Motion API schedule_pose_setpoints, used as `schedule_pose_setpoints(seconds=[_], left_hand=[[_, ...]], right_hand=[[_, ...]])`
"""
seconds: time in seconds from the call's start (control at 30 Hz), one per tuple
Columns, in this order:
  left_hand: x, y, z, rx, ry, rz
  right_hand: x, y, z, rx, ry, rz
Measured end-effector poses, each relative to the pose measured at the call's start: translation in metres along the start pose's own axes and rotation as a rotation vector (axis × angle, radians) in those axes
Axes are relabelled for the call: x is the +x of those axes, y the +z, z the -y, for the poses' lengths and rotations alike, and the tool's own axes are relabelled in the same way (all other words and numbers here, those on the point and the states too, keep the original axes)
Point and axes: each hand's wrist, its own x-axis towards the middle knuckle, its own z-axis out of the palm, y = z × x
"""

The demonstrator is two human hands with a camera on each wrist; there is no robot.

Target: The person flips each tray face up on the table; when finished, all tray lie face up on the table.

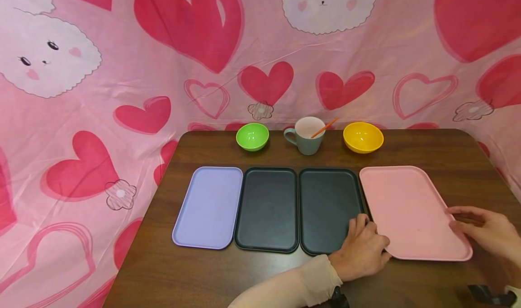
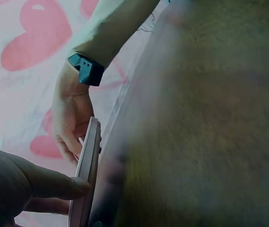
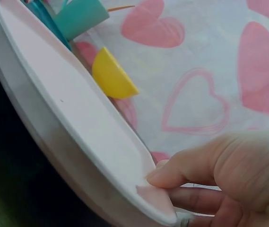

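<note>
A pink tray (image 1: 411, 213) lies at the right end of a row of trays, held by both hands. My left hand (image 1: 362, 249) grips its near left edge, reaching over the corner of the neighbouring dark tray (image 1: 329, 208). In the left wrist view, the left thumb (image 2: 68, 187) presses along the pink tray's rim. My right hand (image 1: 488, 231) holds the right edge. The right wrist view shows the right thumb (image 3: 172, 172) on top of the tray and the fingers curled beneath it.
A second dark tray (image 1: 266, 208) and a lavender tray (image 1: 209, 208) continue the row leftward. Behind stand a green bowl (image 1: 252, 137), a teal mug (image 1: 307, 140) with an orange stick (image 1: 325, 128) in it, and a yellow bowl (image 1: 363, 137). A heart-patterned cloth hangs behind the wooden table (image 1: 163, 272).
</note>
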Motion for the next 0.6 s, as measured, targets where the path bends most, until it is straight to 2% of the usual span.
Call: schedule_pose_setpoints(seconds=[0.17,0.4,0.6], left_hand=[[0.0,0.003,0.001,0.032,0.021,-0.008],[0.0,0.006,0.002,0.055,0.032,-0.021],[0.002,0.006,0.002,0.082,0.016,-0.003]], right_hand=[[0.003,0.003,-0.002,-0.095,0.0,-0.024],[0.001,0.012,-0.008,-0.005,0.025,-0.041],[0.001,0.015,-0.009,-0.011,0.026,-0.025]])
